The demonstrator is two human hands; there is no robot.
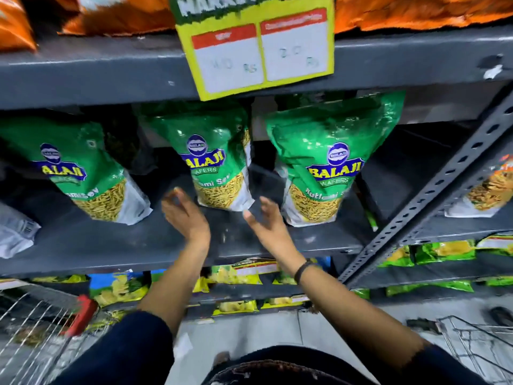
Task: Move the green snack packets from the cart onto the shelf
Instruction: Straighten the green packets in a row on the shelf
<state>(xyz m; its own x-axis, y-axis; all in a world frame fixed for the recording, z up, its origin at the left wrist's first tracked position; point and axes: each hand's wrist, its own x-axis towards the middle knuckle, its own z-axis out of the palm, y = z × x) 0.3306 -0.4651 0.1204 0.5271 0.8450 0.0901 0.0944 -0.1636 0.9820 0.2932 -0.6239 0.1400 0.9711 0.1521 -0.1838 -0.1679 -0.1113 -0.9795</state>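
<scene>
Three green snack packets stand on the grey shelf (111, 245): one at the left (83, 173), one in the middle (213, 159) and one at the right (324, 162). My left hand (186, 215) hovers open just below and left of the middle packet, fingers spread, touching nothing. On the other side of that packet my right hand (266, 220) is open too, between the middle and right packets and empty. The wire cart (36, 323) with a red handle piece sits at the lower left; what it contains is not visible.
A yellow price card (258, 48) hangs from the upper shelf edge, below orange bags (416, 12). A perforated grey upright (433, 195) slants at the right. Yellow and green packets (236, 273) fill lower shelves. A second wire basket (477, 345) lies at the lower right.
</scene>
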